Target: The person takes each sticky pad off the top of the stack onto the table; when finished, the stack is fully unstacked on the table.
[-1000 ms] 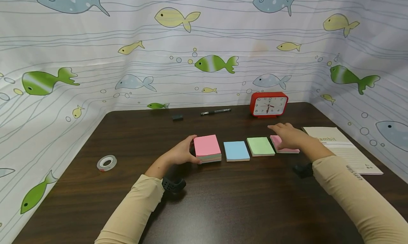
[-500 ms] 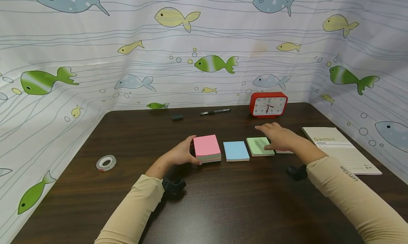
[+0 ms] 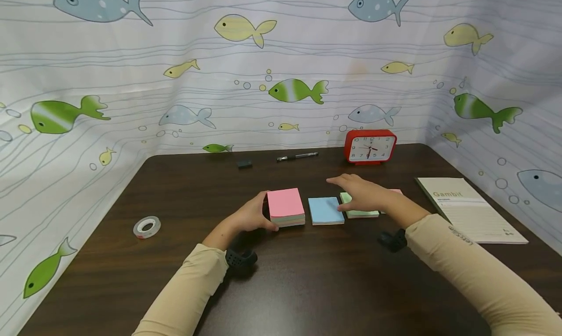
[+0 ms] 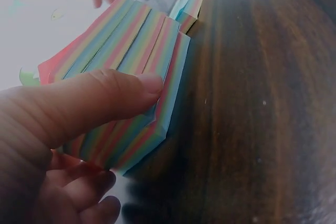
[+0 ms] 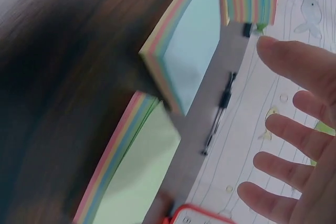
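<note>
Left hand (image 3: 251, 214) grips the pink-topped stack (image 3: 285, 203), right hand (image 3: 365, 195) hovers empty – that stack looks light, layers likely slippery, best squeezed by opposite sides

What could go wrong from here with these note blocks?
The stack, held by the left hand, has slightly offset layers in the left wrist view; an uneven squeeze might make them slide. The blue notes and green notes lie close together near the right hand, so taking one could nudge the other.
</note>
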The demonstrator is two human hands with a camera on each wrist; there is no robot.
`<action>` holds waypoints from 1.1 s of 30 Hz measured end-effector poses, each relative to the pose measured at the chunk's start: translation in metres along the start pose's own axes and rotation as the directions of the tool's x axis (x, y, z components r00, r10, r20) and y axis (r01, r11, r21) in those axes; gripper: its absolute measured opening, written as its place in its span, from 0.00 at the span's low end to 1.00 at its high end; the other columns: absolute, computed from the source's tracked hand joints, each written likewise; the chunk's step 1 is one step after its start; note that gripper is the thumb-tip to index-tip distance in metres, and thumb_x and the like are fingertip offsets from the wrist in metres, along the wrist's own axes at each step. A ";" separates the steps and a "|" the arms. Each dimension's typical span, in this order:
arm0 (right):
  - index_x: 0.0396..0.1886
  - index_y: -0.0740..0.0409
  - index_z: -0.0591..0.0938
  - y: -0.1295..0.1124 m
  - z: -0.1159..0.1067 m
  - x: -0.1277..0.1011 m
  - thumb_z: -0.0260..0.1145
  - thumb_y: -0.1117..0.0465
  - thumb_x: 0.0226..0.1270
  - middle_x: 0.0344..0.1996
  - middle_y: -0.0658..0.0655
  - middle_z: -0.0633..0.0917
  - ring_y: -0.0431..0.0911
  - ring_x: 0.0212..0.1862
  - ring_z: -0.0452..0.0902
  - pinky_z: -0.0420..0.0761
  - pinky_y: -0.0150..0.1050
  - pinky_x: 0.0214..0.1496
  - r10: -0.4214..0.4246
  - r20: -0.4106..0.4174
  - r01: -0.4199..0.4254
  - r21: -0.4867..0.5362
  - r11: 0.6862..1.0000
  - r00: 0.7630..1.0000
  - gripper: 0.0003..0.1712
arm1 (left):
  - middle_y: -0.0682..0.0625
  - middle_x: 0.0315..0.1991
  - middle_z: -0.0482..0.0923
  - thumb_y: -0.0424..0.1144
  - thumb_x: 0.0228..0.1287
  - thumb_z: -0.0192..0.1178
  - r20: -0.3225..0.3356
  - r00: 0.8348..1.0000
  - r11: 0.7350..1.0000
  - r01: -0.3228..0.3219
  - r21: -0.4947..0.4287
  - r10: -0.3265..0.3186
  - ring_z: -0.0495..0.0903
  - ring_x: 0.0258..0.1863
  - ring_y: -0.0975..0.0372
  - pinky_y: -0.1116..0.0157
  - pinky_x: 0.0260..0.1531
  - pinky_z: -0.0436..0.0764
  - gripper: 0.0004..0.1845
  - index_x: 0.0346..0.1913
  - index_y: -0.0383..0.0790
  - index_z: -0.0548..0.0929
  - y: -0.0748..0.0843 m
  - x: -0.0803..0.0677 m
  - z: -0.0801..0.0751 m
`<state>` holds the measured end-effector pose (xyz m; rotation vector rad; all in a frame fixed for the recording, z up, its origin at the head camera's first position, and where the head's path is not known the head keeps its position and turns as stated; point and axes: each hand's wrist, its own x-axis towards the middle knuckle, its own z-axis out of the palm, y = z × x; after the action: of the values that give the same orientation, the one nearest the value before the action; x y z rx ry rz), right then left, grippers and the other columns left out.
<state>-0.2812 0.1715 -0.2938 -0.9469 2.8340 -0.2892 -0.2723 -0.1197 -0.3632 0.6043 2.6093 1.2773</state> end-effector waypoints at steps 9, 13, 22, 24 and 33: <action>0.64 0.56 0.58 -0.031 0.005 0.027 0.68 0.53 0.50 0.59 0.60 0.63 0.55 0.61 0.53 0.61 0.51 0.55 -0.064 0.030 0.064 0.011 0.998 0.997 0.44 | 0.43 0.51 0.65 0.32 0.31 0.74 -0.021 1.000 0.999 0.013 0.035 -0.012 0.66 0.50 0.54 0.56 0.52 0.62 0.50 0.59 0.32 0.55 -0.002 0.001 0.005; 0.65 0.57 0.56 -0.044 0.003 0.039 0.67 0.49 0.50 0.59 0.60 0.62 0.54 0.61 0.54 0.61 0.49 0.56 -0.087 0.048 0.085 0.029 0.996 0.995 0.45 | 0.43 0.50 0.66 0.33 0.31 0.74 -0.018 1.000 0.999 0.014 0.033 -0.014 0.67 0.49 0.54 0.55 0.51 0.63 0.50 0.59 0.31 0.54 -0.001 0.002 0.005; 0.64 0.61 0.58 -0.057 0.016 0.061 0.69 0.44 0.43 0.59 0.60 0.62 0.52 0.58 0.56 0.63 0.48 0.55 -0.123 0.072 0.117 0.086 0.989 0.990 0.51 | 0.42 0.50 0.66 0.35 0.32 0.74 -0.012 1.000 0.999 0.005 0.053 -0.005 0.67 0.48 0.53 0.55 0.50 0.64 0.49 0.59 0.30 0.54 0.000 0.000 0.005; 0.63 0.63 0.58 -0.058 0.020 0.064 0.70 0.45 0.42 0.59 0.59 0.63 0.51 0.56 0.57 0.66 0.46 0.53 -0.137 0.077 0.130 0.094 0.987 0.988 0.52 | 0.41 0.51 0.65 0.36 0.32 0.74 -0.020 1.000 0.997 0.012 0.072 -0.010 0.67 0.48 0.53 0.55 0.50 0.64 0.49 0.59 0.30 0.55 -0.001 0.000 0.005; 0.63 0.64 0.57 -0.062 0.033 0.077 0.73 0.46 0.38 0.51 0.57 0.69 0.45 0.44 0.67 0.70 0.39 0.47 -0.117 0.069 0.114 0.051 0.992 0.991 0.55 | 0.40 0.53 0.65 0.38 0.35 0.73 -0.046 0.998 0.992 0.037 0.118 -0.032 0.67 0.51 0.53 0.56 0.51 0.64 0.48 0.59 0.30 0.55 -0.001 0.002 0.004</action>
<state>-0.2996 0.0714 -0.3175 -1.0912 2.7003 -0.3255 -0.2727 -0.1168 -0.3663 0.5536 2.7350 1.1445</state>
